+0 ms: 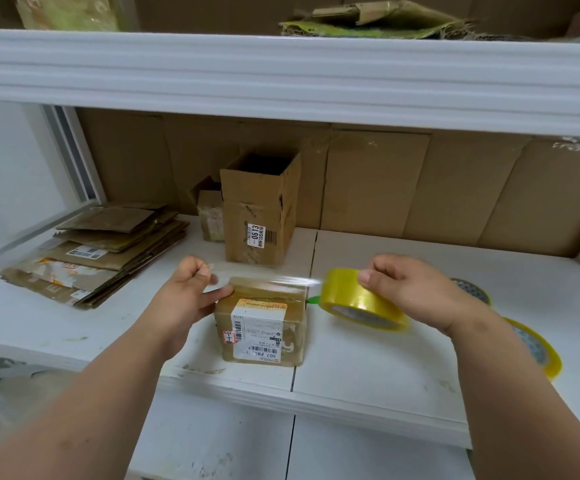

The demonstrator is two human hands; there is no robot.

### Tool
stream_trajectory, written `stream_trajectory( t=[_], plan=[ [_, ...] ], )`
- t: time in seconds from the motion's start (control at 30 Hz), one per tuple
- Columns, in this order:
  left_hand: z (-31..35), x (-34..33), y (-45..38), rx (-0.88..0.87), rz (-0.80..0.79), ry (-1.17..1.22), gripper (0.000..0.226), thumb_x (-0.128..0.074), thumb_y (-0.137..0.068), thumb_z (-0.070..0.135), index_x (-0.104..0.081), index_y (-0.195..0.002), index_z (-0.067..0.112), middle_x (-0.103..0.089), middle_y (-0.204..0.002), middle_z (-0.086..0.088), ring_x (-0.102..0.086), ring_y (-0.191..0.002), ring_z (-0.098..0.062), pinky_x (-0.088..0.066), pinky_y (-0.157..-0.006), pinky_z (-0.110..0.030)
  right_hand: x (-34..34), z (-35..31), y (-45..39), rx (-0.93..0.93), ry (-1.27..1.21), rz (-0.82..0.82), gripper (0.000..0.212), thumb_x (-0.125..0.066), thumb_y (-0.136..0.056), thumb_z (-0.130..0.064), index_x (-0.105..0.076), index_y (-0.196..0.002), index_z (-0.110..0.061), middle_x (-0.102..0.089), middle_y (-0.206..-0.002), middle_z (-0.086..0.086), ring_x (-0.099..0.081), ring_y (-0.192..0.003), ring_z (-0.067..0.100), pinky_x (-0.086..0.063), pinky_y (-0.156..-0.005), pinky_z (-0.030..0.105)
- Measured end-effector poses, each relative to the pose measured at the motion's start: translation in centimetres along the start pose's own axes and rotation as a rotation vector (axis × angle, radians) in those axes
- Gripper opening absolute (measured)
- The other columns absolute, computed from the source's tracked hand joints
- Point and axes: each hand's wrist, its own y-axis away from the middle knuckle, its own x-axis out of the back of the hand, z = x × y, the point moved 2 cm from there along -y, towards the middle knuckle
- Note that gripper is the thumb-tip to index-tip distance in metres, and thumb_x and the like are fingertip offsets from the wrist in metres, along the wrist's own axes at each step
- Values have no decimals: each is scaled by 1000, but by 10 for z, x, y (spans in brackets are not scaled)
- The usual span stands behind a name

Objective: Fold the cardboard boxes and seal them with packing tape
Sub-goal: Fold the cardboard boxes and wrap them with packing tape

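A small closed cardboard box [262, 327] with a white shipping label stands near the front of the white shelf [385, 358]. My left hand [191, 289] pinches the free end of a clear tape strip [264, 277] just left of the box top. The strip stretches over the box's far edge to a yellow tape roll [361, 299], which my right hand [406, 289] grips to the right of the box.
A tall open box [262, 209] stands behind, with a smaller box [210, 213] to its left. Flattened cardboard [98, 251] is stacked at the left. Two more tape rolls [537, 344] lie at the right. An upper shelf beam [281, 77] spans overhead.
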Motion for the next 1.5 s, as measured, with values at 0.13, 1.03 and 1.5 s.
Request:
stream_trajectory(
  t=[0.13,1.03,1.5],
  plan=[
    [2,-1,-1,50,28,73,23,-35,-107,15,-47,-88,15,-65,-92,-6,-75,-87,-20,-56,-76,-35,-9,4,-13,-121,86,-22,40,-50,-99,-45,-63,-92,-8,-66,-90,12,-61,-89,29,-45,-79,39],
    [-38,9,-13,413,139,73,10,-52,-98,9,-59,-92,5,-59,-79,-11,-55,-60,-20,-52,-50,-29,-48,13,-51,-351,220,-145,34,-45,-99,-47,-67,-95,-20,-63,-94,0,-57,-101,23,-40,-105,47],
    [-36,0,-8,204,101,-166,25,-49,-94,-1,-69,-81,9,-74,-83,-17,-64,-75,-28,-57,-76,-43,-62,12,-46,-359,302,-67,32,-42,-99,-44,-63,-89,-22,-62,-89,-4,-50,-83,13,-27,-85,38]
  ],
)
